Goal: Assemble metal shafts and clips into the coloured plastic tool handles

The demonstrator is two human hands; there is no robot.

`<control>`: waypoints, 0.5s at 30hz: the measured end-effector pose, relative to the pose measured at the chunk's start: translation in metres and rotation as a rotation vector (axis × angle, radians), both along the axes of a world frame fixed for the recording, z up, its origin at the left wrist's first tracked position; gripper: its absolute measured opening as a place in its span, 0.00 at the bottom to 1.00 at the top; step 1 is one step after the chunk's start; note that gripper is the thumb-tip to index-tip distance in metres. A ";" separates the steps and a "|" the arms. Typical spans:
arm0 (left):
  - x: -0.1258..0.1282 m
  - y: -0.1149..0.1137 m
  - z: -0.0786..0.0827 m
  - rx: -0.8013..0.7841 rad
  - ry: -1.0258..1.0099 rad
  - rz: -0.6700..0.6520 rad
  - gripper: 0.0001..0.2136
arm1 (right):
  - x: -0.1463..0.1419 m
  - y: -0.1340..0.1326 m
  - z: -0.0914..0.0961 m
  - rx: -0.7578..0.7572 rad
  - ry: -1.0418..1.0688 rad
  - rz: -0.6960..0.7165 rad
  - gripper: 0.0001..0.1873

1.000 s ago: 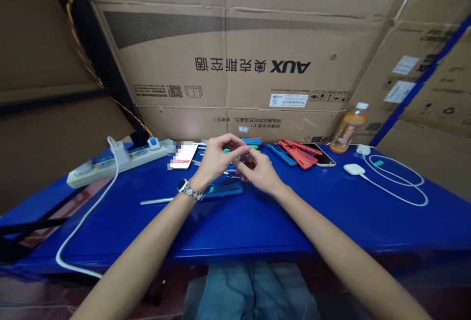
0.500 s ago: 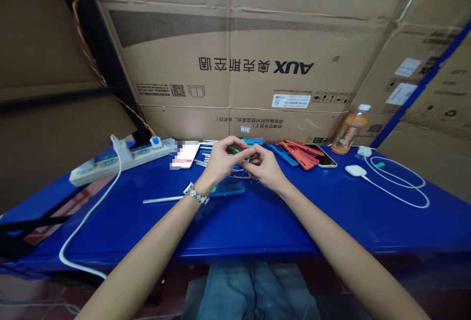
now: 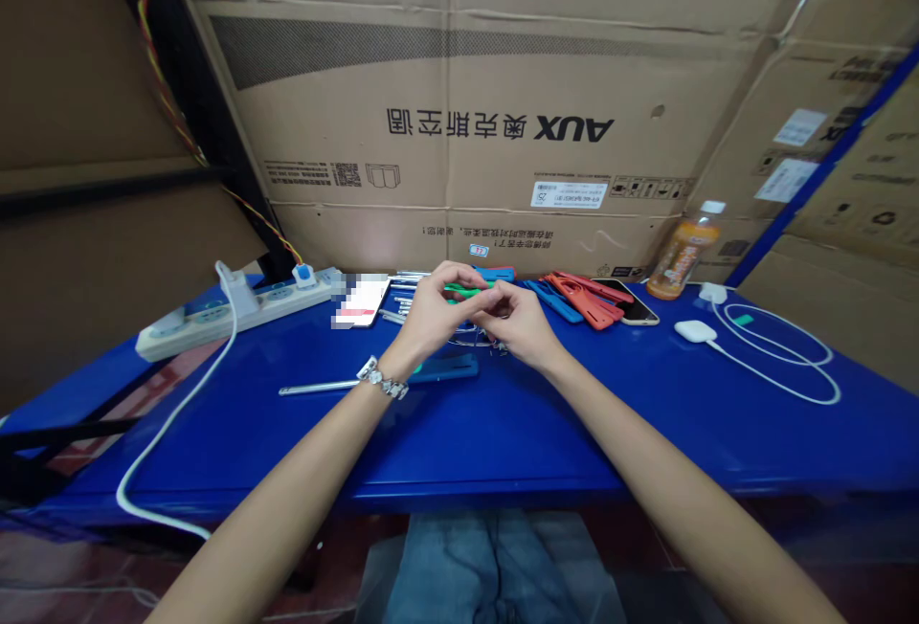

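My left hand (image 3: pixel 443 306) and my right hand (image 3: pixel 523 325) meet above the back middle of the blue table (image 3: pixel 503 442), fingertips pinched together. What they hold between them is too small and hidden to name. Behind the fingers, green pieces (image 3: pixel 463 291) show in the gap. Under the hands lie thin silvery wire-like parts (image 3: pixel 474 335), partly covered. Nearer to me a flat blue handle (image 3: pixel 449 368) lies beside my left wrist, in line with a metal strip (image 3: pixel 316 388).
Several metal strips (image 3: pixel 393 316) lie left of my hands beside a lit phone (image 3: pixel 369 300). To the right are red handles (image 3: pixel 585 303), blue handles (image 3: pixel 552 300), another phone (image 3: pixel 632 308), a drink bottle (image 3: pixel 682 256) and a white charger (image 3: pixel 695 331). A power strip (image 3: pixel 236 313) stands left.
My hands stay together in almost the same place. The fingers have shifted slightly, and more of the green pieces shows between them.
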State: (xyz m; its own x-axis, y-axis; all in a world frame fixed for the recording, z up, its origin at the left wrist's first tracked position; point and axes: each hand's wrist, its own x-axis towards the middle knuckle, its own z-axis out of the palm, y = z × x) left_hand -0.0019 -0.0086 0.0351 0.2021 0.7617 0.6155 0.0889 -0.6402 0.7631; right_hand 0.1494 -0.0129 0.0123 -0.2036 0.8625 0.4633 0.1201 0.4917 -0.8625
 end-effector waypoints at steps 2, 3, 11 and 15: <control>0.003 0.001 -0.002 -0.032 -0.066 0.004 0.12 | -0.002 -0.001 -0.002 0.030 -0.006 -0.036 0.21; 0.002 0.002 -0.002 -0.047 -0.074 -0.017 0.12 | -0.001 -0.002 0.000 0.029 -0.018 -0.027 0.20; -0.019 0.002 0.008 -0.047 0.175 -0.183 0.14 | 0.020 -0.008 0.020 -0.159 -0.126 0.294 0.22; -0.009 -0.001 0.006 -0.021 0.109 -0.073 0.12 | 0.011 -0.006 0.013 -0.130 -0.057 0.206 0.20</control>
State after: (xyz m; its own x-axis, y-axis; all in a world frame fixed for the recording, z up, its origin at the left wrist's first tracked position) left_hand -0.0111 -0.0096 0.0415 0.3224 0.7553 0.5706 0.1262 -0.6317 0.7648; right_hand 0.1607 -0.0189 0.0254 -0.4037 0.8519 0.3336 0.0789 0.3957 -0.9150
